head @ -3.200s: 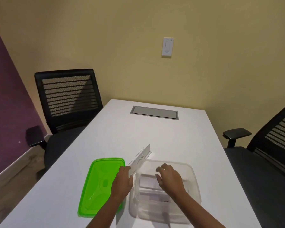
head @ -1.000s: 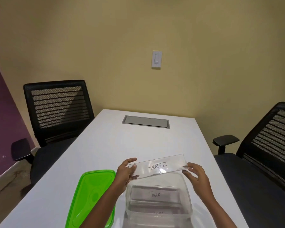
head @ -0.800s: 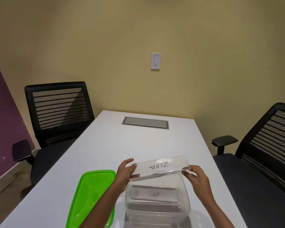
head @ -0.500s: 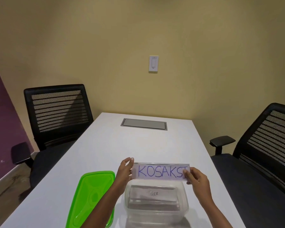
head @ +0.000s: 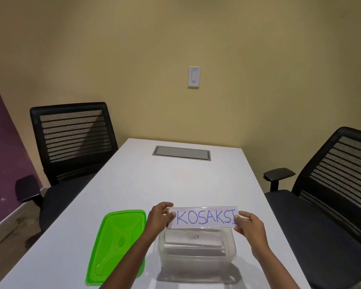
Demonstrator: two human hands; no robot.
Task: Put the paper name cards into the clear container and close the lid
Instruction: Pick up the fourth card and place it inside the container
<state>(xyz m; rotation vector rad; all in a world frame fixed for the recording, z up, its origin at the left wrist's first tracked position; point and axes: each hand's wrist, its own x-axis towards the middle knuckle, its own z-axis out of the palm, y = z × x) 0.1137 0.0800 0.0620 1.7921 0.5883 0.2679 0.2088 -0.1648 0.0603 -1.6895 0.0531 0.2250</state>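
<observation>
Head camera is showing the left hand [head: 157, 217] and the right hand [head: 251, 225] pinching the two ends of a name card [head: 203, 217] reading KOSAKSI, holding it up over the open clear container [head: 196, 255]. A TIGER card [head: 193, 237] is lying inside. The green lid [head: 117, 245] is sitting left of it on the white table [head: 154, 184].

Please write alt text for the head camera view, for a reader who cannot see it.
Two hands, left hand and right hand, hold a card reading KOSAKSI above an open clear container. A green lid lies beside it.
</observation>
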